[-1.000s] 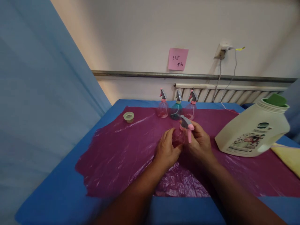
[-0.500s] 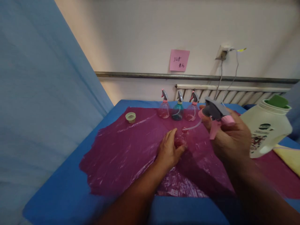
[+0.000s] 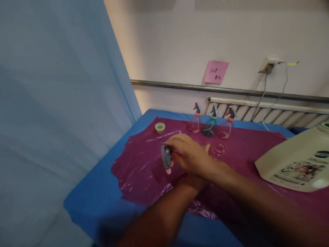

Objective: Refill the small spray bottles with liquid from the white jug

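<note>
My right hand (image 3: 187,152) is closed around a grey and pink spray head (image 3: 167,157), held to the left over the purple sheet, nozzle pointing down. The right forearm crosses over my left arm. My left hand (image 3: 207,148) shows only a fingertip or so beside the clear pinkish bottle (image 3: 219,150); the rest is covered by my right arm. That bottle stands with its round mouth uncovered, and its lower part is hidden. Its grip appears to be around the bottle's left side.
Behind stand a clear spray bottle (image 3: 195,122), a teal spray bottle (image 3: 210,126) and another clear spray bottle (image 3: 226,128). A pale green cap (image 3: 159,128) sits at the back left. The large cream jug (image 3: 295,164) stands right. A blue curtain (image 3: 64,85) hangs left.
My right hand has swung from the right across to the left, over my left arm, carrying the spray head. The view has turned left. My left hand stays beside the bottle.
</note>
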A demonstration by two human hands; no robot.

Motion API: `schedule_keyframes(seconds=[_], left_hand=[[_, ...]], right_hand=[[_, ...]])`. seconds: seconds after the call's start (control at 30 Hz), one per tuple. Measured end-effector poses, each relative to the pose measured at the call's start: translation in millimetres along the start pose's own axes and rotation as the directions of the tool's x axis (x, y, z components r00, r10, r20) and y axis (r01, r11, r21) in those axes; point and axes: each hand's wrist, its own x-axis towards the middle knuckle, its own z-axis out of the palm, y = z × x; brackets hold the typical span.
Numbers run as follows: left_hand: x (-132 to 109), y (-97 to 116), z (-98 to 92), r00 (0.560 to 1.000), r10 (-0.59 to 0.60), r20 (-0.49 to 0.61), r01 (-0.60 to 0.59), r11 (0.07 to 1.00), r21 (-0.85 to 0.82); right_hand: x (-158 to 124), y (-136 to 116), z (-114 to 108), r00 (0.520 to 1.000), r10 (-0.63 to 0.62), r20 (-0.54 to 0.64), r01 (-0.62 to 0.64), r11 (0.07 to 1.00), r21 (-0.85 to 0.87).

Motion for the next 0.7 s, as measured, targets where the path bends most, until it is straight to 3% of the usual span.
schedule_keyframes(seconds=[0.07,0.13,0.23,0.5,0.6,0.7], left_hand=[[-2.5,-4.4,-1.5,0.996,0.031,0.083,-0.029,0.999,-0.024],[-4.5,-9.5,-2.8,0.987,0.058,0.148,-0.051,0.997,-0.050],[-4.7,-15.2,-2.0,0.984,0.068,0.167,-0.054,0.995,-0.085],[-2.3,-19.0,-1.7,0.987,0.013,0.163,0.003,0.995,-0.096],[-1.2,-21.4,-2.7,0.986,0.025,0.165,-0.014,0.998,-0.068],[0.0,-22.3,-3.8,0.978,0.063,0.197,-0.055,0.998,-0.044]], right_hand=[[11.6,3.8,27.8,0.982,0.004,0.190,0.004,0.999,-0.042],[21.9,7.8,49.1,0.933,-0.006,0.361,0.044,0.994,-0.097],[33.9,15.5,72.1,0.882,-0.006,0.472,0.094,0.982,-0.162],[45.5,42.0,109.3,0.903,0.014,0.428,0.058,0.986,-0.155],[42.1,44.0,108.1,0.909,0.019,0.416,0.051,0.986,-0.156],[30.9,32.8,95.6,0.944,-0.027,0.328,0.072,0.990,-0.124]])
